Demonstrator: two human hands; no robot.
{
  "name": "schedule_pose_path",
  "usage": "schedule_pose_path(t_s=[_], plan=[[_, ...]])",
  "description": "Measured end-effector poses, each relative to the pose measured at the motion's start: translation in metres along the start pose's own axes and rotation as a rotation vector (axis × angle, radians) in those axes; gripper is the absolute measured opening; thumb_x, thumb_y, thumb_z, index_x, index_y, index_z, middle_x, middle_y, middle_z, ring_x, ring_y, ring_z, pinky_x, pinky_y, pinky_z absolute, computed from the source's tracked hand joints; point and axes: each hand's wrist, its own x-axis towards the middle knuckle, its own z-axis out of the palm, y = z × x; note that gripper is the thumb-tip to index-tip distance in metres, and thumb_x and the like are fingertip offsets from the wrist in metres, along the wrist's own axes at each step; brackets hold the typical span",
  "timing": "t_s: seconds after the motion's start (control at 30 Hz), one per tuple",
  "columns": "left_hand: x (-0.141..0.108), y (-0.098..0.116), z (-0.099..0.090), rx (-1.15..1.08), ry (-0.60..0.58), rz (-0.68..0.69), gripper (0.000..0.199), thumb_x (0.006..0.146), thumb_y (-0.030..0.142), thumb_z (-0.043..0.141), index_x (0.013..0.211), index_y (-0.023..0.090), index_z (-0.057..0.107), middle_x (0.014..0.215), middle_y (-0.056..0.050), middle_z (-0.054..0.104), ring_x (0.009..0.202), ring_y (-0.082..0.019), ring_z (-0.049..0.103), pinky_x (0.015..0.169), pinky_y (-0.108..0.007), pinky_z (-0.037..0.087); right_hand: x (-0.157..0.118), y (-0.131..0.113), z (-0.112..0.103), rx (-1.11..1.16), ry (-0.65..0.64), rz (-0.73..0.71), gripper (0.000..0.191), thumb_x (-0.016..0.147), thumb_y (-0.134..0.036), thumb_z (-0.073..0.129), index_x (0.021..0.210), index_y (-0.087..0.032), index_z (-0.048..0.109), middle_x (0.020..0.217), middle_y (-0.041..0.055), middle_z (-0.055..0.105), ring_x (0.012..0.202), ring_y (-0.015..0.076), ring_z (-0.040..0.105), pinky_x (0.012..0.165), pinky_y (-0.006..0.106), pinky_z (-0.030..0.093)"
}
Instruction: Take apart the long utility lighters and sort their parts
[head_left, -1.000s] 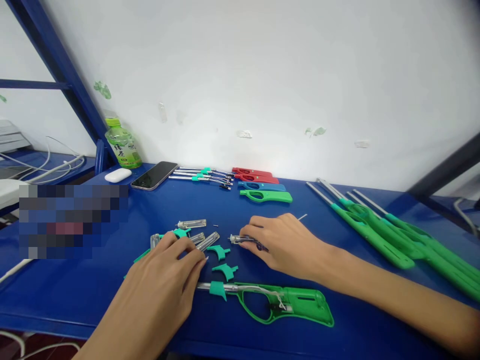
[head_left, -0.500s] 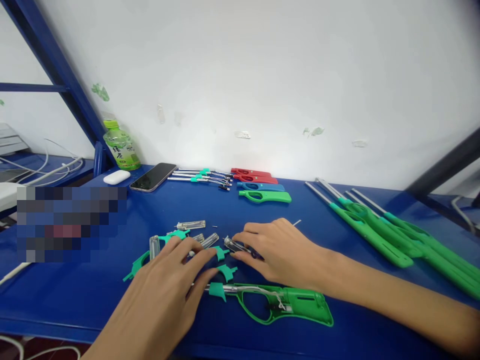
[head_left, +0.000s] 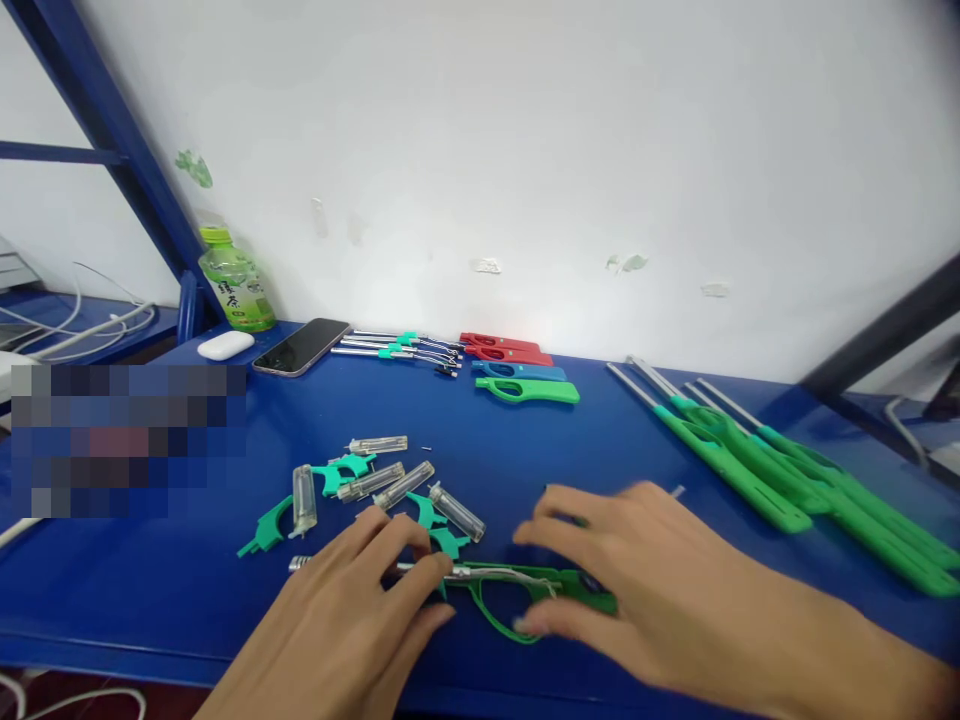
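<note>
An opened green gas lighter [head_left: 499, 628] lies near the table's front edge, its metal tube and white wires exposed. My left hand [head_left: 352, 610] lies across it, fingers and thumb closed about the metal tube by the teal collar, which is mostly hidden. Above the lighter's handle end is my right hand [head_left: 600, 570], slightly blurred, fingers apart and holding nothing; it covers part of the handle. Just beyond the hands rest several clear fuel tanks, the closest a clear tank [head_left: 457, 512], among teal triggers such as the teal trigger [head_left: 268, 525] at left.
Assembled green lighters [head_left: 727, 465] lie at right. Along the wall are red handle shells [head_left: 510, 350], a blue shell [head_left: 517, 371], a green shell [head_left: 529, 390] and metal tubes with wires [head_left: 397, 345]. A phone [head_left: 302, 347], white case [head_left: 226, 346] and green bottle [head_left: 238, 285] stand back left.
My right hand has let go of a clear tank, which now lies on the table, and moved right and nearer over the handle. My left hand has come down onto the lighter's tube.
</note>
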Motion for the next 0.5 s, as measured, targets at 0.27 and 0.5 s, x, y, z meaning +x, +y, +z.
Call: schedule_pose_path(t_s=[0.27, 0.5], plan=[[-0.016, 0.006, 0.019, 0.063, 0.087, 0.029, 0.035, 0.111, 0.017, 0.033, 0.115, 0.026, 0.067, 0.116, 0.0, 0.074, 0.107, -0.022, 0.064, 0.098, -0.039, 0.043, -0.052, -0.004, 0.038, -0.023, 0.197, 0.038, 0.033, 0.111, -0.046, 0.04, 0.124, -0.03, 0.066, 0.105, -0.0003, 0.073, 0.055, 0.013, 0.068, 0.045, 0.029, 0.046], [-0.013, 0.006, 0.006, 0.018, 0.069, 0.058, 0.031, 0.115, 0.031, 0.031, 0.118, 0.028, 0.062, 0.107, 0.003, 0.076, 0.098, -0.017, 0.071, 0.091, -0.031, 0.049, -0.061, -0.006, 0.046, 0.024, 0.233, 0.106, 0.035, 0.111, -0.046, 0.04, 0.13, -0.03, 0.064, 0.109, -0.0002, 0.072, 0.061, 0.0132, 0.072, 0.047, 0.029, 0.052]])
